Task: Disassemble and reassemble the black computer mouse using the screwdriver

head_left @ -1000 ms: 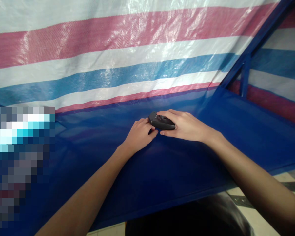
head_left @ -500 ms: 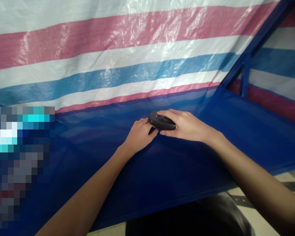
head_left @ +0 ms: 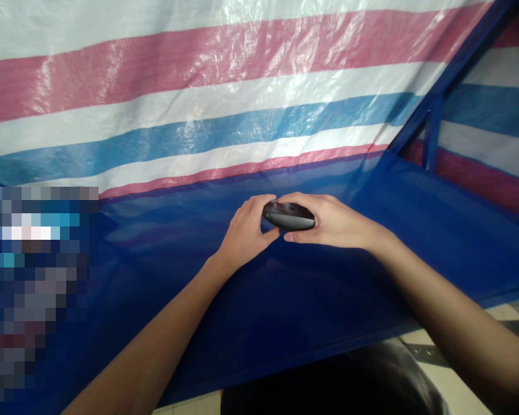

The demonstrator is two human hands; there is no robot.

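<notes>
A black computer mouse (head_left: pixel 290 218) is held between my two hands over the blue surface (head_left: pixel 294 305). Its underside is turned partly upward and away, and its dark side faces me. My left hand (head_left: pixel 247 231) closes round the mouse's left end, fingers over the far side and thumb below. My right hand (head_left: pixel 335 222) grips the right end, with fingers along the top edge and the thumb low at the near side. The fingertips behind the mouse are partly hidden.
A red, white and blue striped plastic sheet (head_left: pixel 207 121) hangs behind the surface. A blue metal frame post (head_left: pixel 432 129) stands at the right back. Something pixelated (head_left: pixel 30 259) fills the left edge. Pale floor (head_left: pixel 443 369) shows past the near edge.
The mouse has turned in my hands, showing more of its side and less of its underside. My left fingers have risen and closed round its left end. It has shifted slightly right.
</notes>
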